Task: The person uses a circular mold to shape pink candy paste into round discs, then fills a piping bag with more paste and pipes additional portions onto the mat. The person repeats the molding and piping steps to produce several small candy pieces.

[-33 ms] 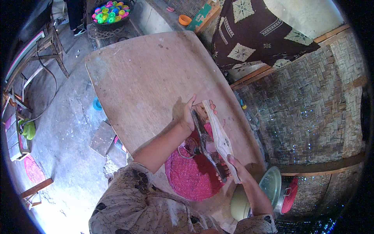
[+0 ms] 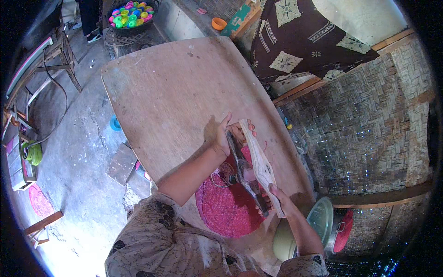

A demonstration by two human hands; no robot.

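From my feed, the right hand (image 2: 277, 197) is mostly hidden behind the pale wooden piece (image 2: 259, 162). The dark tool (image 2: 242, 168) is too blurred to identify. At five o'clock, the lidded pot (image 2: 323, 221) is partly covered by my forearm.

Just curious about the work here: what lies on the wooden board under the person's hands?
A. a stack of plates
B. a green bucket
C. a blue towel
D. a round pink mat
D: a round pink mat lies on the board beneath both hands.

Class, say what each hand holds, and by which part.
Both hands grip one long pale wooden piece: left hand at its far end, right hand at its near end.
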